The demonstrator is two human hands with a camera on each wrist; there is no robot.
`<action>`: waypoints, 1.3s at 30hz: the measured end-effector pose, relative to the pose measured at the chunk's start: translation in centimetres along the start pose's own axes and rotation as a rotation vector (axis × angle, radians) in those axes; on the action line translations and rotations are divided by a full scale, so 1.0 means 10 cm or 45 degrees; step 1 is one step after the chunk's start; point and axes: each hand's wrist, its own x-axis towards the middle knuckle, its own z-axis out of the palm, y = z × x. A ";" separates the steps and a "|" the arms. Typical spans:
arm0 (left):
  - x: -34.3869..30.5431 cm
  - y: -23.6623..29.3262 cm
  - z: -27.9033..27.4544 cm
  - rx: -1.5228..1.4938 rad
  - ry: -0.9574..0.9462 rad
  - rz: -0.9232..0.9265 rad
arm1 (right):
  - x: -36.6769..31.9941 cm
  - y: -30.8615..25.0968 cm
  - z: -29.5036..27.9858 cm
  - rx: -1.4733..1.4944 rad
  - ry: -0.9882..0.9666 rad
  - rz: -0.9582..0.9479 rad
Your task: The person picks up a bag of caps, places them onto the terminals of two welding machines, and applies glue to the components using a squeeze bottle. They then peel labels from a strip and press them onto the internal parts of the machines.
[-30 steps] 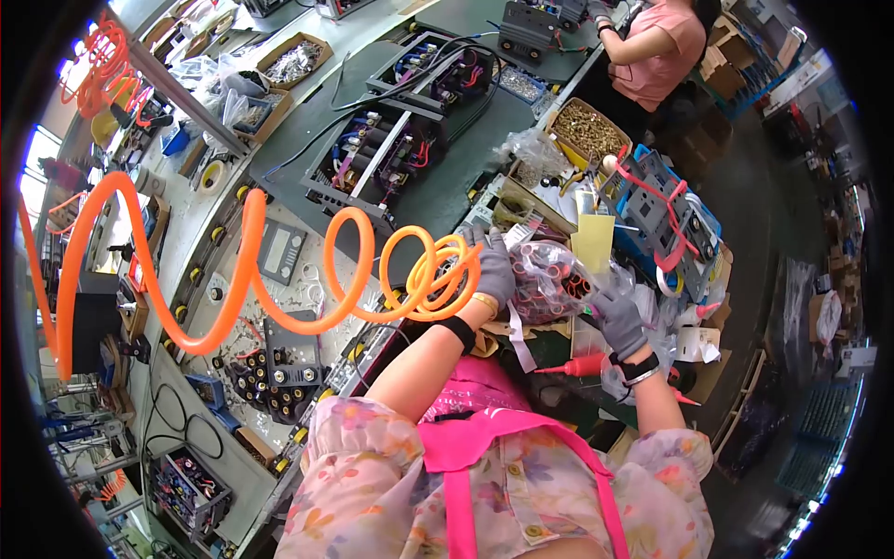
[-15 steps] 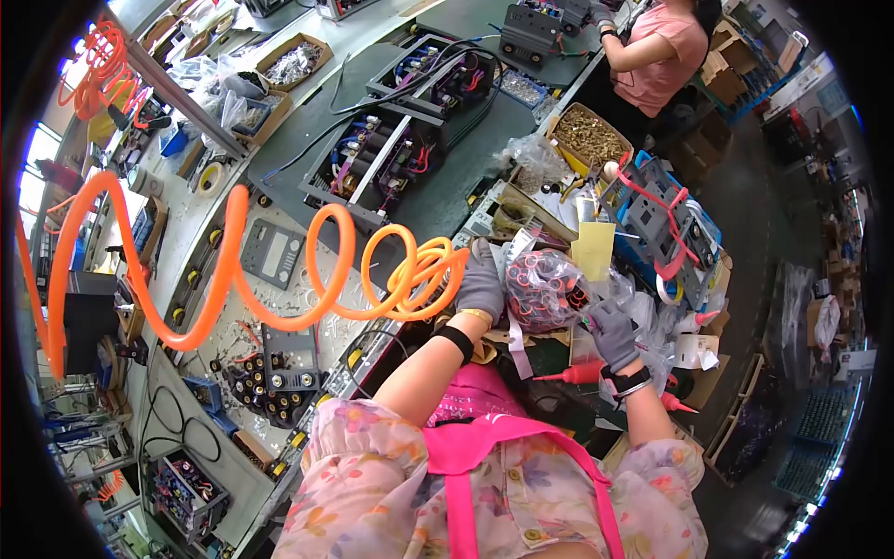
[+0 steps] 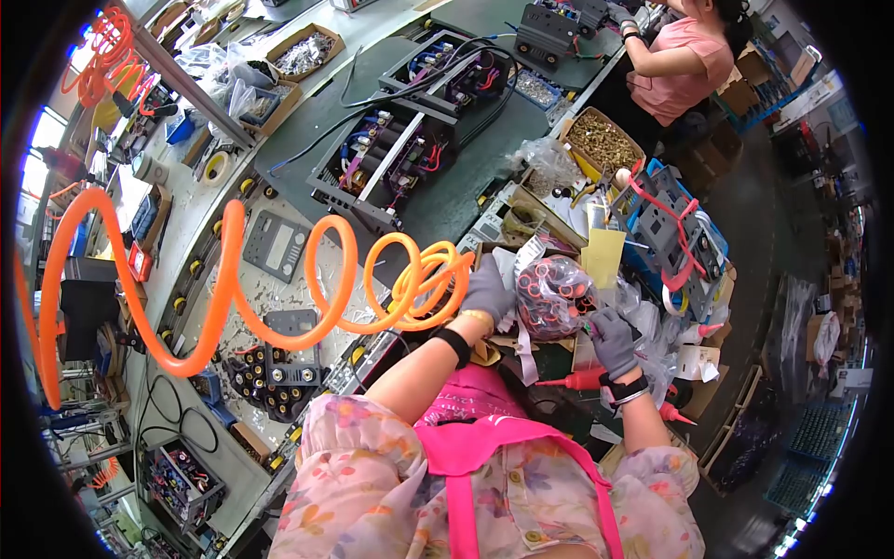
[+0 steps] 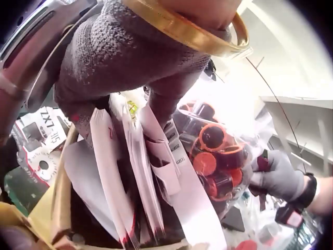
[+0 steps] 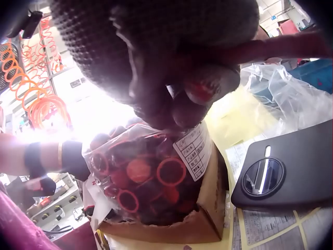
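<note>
left grip (image 3: 486, 289) curled on bag (image 3: 556, 296), right grip (image 3: 615, 340) pinching edge

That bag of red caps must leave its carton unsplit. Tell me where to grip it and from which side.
Take the clear bag by the slack plastic at its top, coming from above. Its lower half sits sunk in the cardboard carton, so the sides are walled off, and the full, rounded bulge would probably slip from a side pinch.
</note>
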 end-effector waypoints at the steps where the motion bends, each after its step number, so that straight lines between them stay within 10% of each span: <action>1: -0.07 -0.01 0.00 0.033 0.022 0.074 | 0.02 -0.01 0.00 -0.006 -0.001 0.004; 6: -0.08 0.00 0.12 0.414 0.130 0.262 | 0.04 -0.05 0.00 -0.001 0.012 -0.008; 10: 0.09 0.13 -0.07 0.196 -0.262 0.024 | 0.04 0.00 0.03 -0.021 -0.006 -0.006; 31: 0.04 0.14 0.06 0.115 0.025 -0.024 | 0.04 0.04 0.18 0.008 0.062 0.047; 36: 0.06 0.18 -0.07 0.202 -0.093 0.001 | -0.04 -0.71 -0.23 -0.162 0.425 0.071; 39: 0.14 0.15 -0.06 0.201 -0.145 -0.014 | -0.27 -1.17 -0.05 0.329 0.192 -0.040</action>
